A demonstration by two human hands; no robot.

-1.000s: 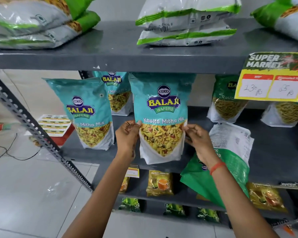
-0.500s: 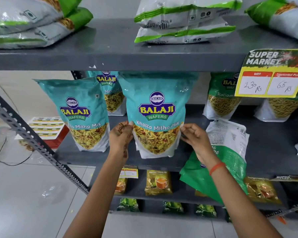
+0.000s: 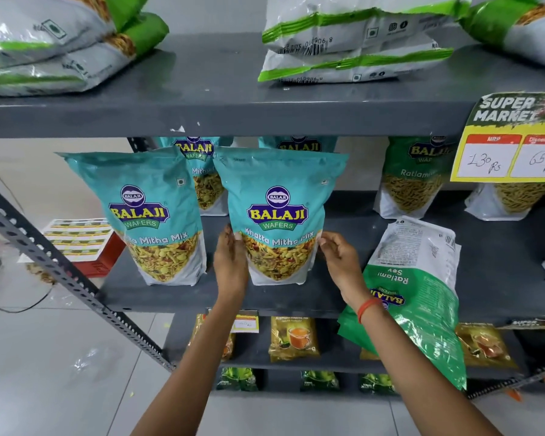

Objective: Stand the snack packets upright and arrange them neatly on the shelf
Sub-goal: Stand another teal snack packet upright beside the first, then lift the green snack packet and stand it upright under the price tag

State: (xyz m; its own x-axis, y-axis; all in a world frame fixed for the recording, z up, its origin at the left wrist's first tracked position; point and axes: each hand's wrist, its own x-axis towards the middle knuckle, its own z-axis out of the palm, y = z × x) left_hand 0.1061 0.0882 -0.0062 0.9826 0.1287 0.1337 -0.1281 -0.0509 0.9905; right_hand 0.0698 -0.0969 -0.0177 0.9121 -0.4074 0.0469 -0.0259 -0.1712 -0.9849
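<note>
A teal Khatta Mitha Mix packet (image 3: pixel 277 212) stands upright near the front of the middle shelf (image 3: pixel 177 297). My left hand (image 3: pixel 230 265) grips its lower left edge, thumb on the front. My right hand (image 3: pixel 340 265) pinches its lower right edge. A matching teal packet (image 3: pixel 151 215) stands upright just to the left, and two more teal packets (image 3: pixel 202 174) stand behind. Two green Ratlami Sev packets (image 3: pixel 412 177) stand at the back right. Another green Ratlami Sev packet (image 3: pixel 419 297) lies flat, upside down, hanging over the shelf's front edge under my right forearm.
The top shelf (image 3: pixel 221 114) holds several packets lying flat (image 3: pixel 353 45). A yellow price tag (image 3: pixel 510 143) hangs from its right front edge. Small tea packets (image 3: pixel 293 338) line the lower shelf. A slanted perforated metal brace (image 3: pixel 44 262) crosses at left, with tiled floor below.
The teal packet between my hands has settled a little further back on the shelf and stands straighter. Both hands stay at its lower edges, with the right fingers now looser.
</note>
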